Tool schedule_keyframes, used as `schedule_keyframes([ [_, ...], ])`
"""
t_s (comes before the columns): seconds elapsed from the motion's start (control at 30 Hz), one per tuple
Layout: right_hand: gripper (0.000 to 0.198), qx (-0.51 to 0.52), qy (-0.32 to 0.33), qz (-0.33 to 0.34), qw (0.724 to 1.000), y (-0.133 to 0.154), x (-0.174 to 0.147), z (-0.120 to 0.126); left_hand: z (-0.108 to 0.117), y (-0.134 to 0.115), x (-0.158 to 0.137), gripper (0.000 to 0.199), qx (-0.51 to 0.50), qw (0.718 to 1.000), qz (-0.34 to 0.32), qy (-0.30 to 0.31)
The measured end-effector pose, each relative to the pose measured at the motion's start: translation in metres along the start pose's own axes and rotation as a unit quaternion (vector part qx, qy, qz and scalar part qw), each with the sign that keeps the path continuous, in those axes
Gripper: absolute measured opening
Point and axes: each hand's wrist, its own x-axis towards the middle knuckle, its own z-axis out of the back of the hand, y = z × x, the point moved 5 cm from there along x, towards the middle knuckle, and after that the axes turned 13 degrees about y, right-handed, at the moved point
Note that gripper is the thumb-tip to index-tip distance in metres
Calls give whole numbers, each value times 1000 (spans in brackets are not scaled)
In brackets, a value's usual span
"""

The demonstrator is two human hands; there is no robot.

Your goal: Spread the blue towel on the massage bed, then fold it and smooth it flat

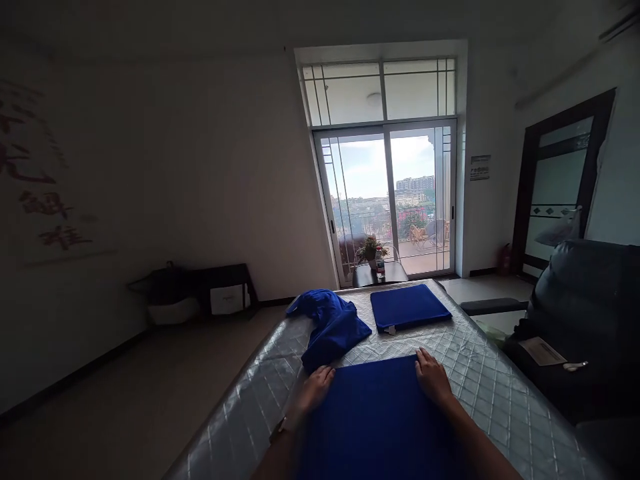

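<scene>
A blue cloth, laid out in a flat rectangle, spreads before me on a mattress with a shiny silver quilted cover. My left hand rests at the cloth's far left corner, fingers stretched along its edge. At the far right corner lies my right hand, its fingers also extended over the cloth's edge. Both thumbs are hard to make out. Beyond my left hand is a crumpled blue garment. A neatly folded blue garment with a small white tag lies farther off to the right.
Past the mattress's far end stands a small dark table with a potted plant and a bottle, before a sliding glass door. A dark armchair is at the right. Bags sit by the left wall.
</scene>
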Motion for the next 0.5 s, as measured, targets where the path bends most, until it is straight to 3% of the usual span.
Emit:
schedule_keyframes([
  [0.13,53,47,-38,-24,998,-9,5,11,17,3,10,37,-3,999,27,-27],
  [0.3,38,116,-61,-13,991,-14,3,15,21,8,19,25,-11,998,55,-37],
  [0.5,38,222,-77,30,971,-16,2,15,24,5,17,28,-56,997,11,-47],
])
